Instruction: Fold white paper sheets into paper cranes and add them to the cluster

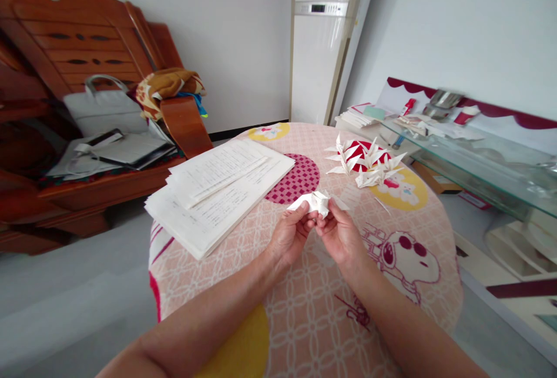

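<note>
Between my two hands is a small folded white paper piece (319, 201), held just above the patterned tablecloth. My left hand (292, 230) pinches its left side between thumb and fingers. On the other side, my right hand (340, 230) grips the right edge with thumb and fingertips. Part of the paper's lower side is hidden by the fingers. Beyond my right hand, several folded white paper cranes (369, 155) sit grouped on the table. A stack of written paper sheets (217, 192) lies to the left of my hands.
The round table is covered by a pink tablecloth (304, 308). A glass shelf (478, 163) with papers and cups stands at the right. On the left, a wooden bench (96, 192) holds a grey bag (96, 111) and folded cloth (169, 88). A tall white cabinet unit (319, 65) stands behind.
</note>
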Available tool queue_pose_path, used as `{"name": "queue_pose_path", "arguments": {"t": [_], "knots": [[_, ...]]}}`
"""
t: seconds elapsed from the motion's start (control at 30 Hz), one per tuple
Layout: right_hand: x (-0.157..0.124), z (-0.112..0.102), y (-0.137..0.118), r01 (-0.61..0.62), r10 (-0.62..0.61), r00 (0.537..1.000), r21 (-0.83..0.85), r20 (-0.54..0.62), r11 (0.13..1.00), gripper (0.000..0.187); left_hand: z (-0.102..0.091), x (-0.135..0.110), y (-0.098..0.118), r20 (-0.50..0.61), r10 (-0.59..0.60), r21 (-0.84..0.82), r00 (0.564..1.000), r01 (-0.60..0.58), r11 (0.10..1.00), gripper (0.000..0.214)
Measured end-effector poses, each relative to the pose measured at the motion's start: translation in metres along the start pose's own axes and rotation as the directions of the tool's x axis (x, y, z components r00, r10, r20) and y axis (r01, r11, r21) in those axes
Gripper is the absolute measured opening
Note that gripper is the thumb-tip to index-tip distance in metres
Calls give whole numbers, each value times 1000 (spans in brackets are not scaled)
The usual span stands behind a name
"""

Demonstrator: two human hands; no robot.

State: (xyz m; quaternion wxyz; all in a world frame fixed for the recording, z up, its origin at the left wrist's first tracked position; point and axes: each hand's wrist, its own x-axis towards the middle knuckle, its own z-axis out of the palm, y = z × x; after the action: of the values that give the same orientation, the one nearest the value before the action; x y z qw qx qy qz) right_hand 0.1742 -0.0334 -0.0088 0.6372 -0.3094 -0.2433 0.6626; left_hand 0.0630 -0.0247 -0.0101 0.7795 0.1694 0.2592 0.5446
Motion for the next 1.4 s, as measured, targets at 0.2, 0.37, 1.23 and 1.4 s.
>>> {"name": "queue_pose_path", "arguments": {"t": [0.2, 0.37, 1.23, 1.4], "knots": [[-1, 0, 2, 22, -22, 1000, 24, 4, 999, 27, -1, 0, -4, 44, 23, -30, 999, -21, 999, 22], [-2, 4, 1, -39, 41, 999, 142, -13, 989, 21, 3, -3, -6, 31, 33, -64, 999, -31, 997, 20], [3, -9, -35, -135, 155, 983, -188, 99, 973, 30, -3, -2, 19, 81, 109, 352, 991, -130, 927, 33], [4, -13, -41, -189, 218, 971, -240, 97, 952, 29, -3, -2, 23, 65, 70, 398, 995, -90, 913, 36]]}}
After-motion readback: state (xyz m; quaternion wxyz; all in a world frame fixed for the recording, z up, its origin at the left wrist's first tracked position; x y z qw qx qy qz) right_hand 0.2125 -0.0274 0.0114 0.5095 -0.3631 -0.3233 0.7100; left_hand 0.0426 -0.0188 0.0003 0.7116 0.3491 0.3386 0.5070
